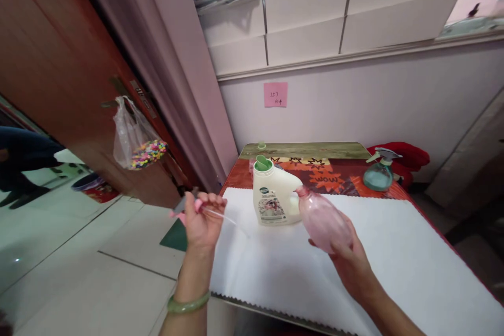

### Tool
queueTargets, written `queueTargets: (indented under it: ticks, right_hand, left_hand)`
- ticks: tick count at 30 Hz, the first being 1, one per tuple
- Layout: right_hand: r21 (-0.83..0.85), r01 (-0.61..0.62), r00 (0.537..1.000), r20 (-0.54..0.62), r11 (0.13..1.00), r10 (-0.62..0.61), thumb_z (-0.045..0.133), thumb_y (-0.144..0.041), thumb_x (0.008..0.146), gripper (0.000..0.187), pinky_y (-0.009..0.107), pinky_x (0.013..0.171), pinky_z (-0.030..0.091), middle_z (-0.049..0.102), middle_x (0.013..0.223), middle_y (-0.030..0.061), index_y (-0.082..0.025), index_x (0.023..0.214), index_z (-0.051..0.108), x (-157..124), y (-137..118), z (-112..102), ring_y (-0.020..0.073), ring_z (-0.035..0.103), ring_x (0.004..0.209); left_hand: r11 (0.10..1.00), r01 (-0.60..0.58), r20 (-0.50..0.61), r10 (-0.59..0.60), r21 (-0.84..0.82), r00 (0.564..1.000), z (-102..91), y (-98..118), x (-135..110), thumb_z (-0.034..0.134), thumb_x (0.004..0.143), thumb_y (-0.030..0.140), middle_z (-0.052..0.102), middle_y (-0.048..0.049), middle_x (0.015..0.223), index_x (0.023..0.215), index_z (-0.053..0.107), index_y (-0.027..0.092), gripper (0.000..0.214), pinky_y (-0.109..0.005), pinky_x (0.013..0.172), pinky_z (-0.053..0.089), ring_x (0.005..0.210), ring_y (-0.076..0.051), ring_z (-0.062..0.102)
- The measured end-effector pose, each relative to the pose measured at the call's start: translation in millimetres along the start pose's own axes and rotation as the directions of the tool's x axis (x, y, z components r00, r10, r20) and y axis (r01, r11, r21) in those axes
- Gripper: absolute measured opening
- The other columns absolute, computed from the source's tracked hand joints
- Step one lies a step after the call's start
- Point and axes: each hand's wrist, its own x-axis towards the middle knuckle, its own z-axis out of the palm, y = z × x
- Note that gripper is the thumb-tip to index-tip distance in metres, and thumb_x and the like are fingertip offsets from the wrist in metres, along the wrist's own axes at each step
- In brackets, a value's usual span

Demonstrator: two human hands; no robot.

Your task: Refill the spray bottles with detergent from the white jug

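Note:
My left hand (205, 220) is closed around a pink and grey spray nozzle (199, 206), whose thin clear tube points right over the table. In my right hand (350, 254) is a pink translucent bottle (326, 222), tilted with its open neck toward the upper left. A cream detergent jug (271, 194) stands upright between the hands, its green-lined mouth uncovered. The bottle's neck overlaps the jug's handle in this view; I cannot tell whether they touch. A small green cap (262, 145) sits behind the jug at the table's back edge.
A teal spray bottle (378, 174) stands at the table's back right. White sheeting (409, 252) covers the front of the table. A plastic bag of colourful beads (147, 153) hangs from the door handle at left. Beyond the door, a person's legs (27, 160) show near a bucket (94, 187).

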Motion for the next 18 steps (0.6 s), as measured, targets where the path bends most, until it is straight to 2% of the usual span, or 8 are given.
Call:
queueTargets:
  ticks: [2, 3, 5, 7, 11, 16, 18]
  right_hand:
    - [-0.048, 0.084, 0.996, 0.003, 0.995, -0.084, 0.081, -0.050, 0.071, 0.076, 0.053, 0.086, 0.060, 0.055, 0.144, 0.0130, -0.030, 0.136, 0.047, 16.6, -19.0, 1.4, 0.0360, 0.058, 0.123]
    - [-0.082, 0.125, 0.992, 0.010, 0.989, -0.125, 0.081, -0.049, 0.071, 0.076, 0.052, 0.088, 0.060, 0.056, 0.142, 0.0125, -0.030, 0.137, 0.047, 25.5, -28.2, 2.6, 0.0350, 0.059, 0.123]
    - [-0.162, 0.195, 0.981, 0.050, 0.967, -0.189, 0.081, -0.049, 0.073, 0.078, 0.052, 0.094, 0.058, 0.058, 0.141, 0.0120, -0.030, 0.139, 0.045, 43.5, -45.0, 6.1, 0.0334, 0.060, 0.123]
    - [-0.240, 0.241, 0.969, 0.112, 0.940, -0.219, 0.081, -0.050, 0.073, 0.080, 0.051, 0.095, 0.057, 0.059, 0.140, 0.0129, -0.028, 0.141, 0.045, 60.3, -59.6, 10.8, 0.0328, 0.061, 0.122]
    - [-0.317, 0.276, 0.958, 0.162, 0.907, -0.235, 0.086, -0.050, 0.067, 0.082, 0.042, 0.087, 0.059, 0.062, 0.134, 0.0122, -0.027, 0.138, 0.051, 84.7, -82.8, 25.2, 0.0297, 0.064, 0.115]
    - [-0.388, 0.181, 0.980, 0.146, 0.904, -0.133, 0.090, -0.047, 0.059, 0.084, 0.033, 0.065, 0.058, 0.065, 0.106, 0.0049, -0.028, 0.133, 0.054, 97.3, -101.6, 44.9, 0.0219, 0.065, 0.087]
    - [-0.416, 0.166, 0.981, 0.159, 0.894, -0.108, 0.090, -0.045, 0.058, 0.082, 0.031, 0.062, 0.057, 0.065, 0.100, 0.0031, -0.027, 0.130, 0.056, 100.8, -105.7, 50.0, 0.0210, 0.064, 0.083]
  left_hand:
    - [0.986, 0.147, -0.061, -0.142, 0.076, 0.988, -30.0, -37.1, -3.5, 0.075, 0.077, 0.063, 0.062, -0.0008, 0.064, 0.060, 0.054, 0.019, 0.052, -0.032, 0.069, 0.056, 0.064, -0.016, 0.063]
    - [0.979, 0.183, -0.074, -0.176, 0.088, 0.982, -42.8, -56.1, -7.6, 0.078, 0.075, 0.061, 0.064, -0.0019, 0.065, 0.060, 0.055, 0.019, 0.050, -0.033, 0.069, 0.056, 0.064, -0.017, 0.063]
    - [0.971, 0.221, -0.083, -0.213, 0.095, 0.973, -63.1, -88.4, -17.9, 0.081, 0.073, 0.058, 0.065, -0.0030, 0.066, 0.060, 0.056, 0.018, 0.049, -0.035, 0.069, 0.056, 0.065, -0.018, 0.064]
    - [0.966, 0.242, -0.088, -0.234, 0.094, 0.968, -76.5, -108.7, -27.1, 0.082, 0.072, 0.058, 0.064, -0.0030, 0.065, 0.059, 0.056, 0.018, 0.049, -0.037, 0.074, 0.058, 0.066, -0.018, 0.065]
    - [0.971, 0.225, -0.109, -0.216, 0.079, 0.970, -90.2, -117.4, -33.0, 0.082, 0.072, 0.059, 0.063, -0.0005, 0.064, 0.058, 0.055, 0.018, 0.050, -0.038, 0.086, 0.058, 0.068, -0.016, 0.066]
    - [0.977, 0.194, -0.108, -0.184, 0.085, 0.977, -96.2, -115.3, -31.7, 0.081, 0.072, 0.062, 0.062, 0.0001, 0.064, 0.059, 0.056, 0.018, 0.052, -0.039, 0.086, 0.059, 0.068, -0.016, 0.065]
    - [0.981, 0.170, -0.098, -0.161, 0.097, 0.982, -96.4, -117.1, -33.1, 0.082, 0.072, 0.059, 0.061, 0.0011, 0.063, 0.060, 0.058, 0.018, 0.049, -0.039, 0.085, 0.059, 0.068, -0.016, 0.065]
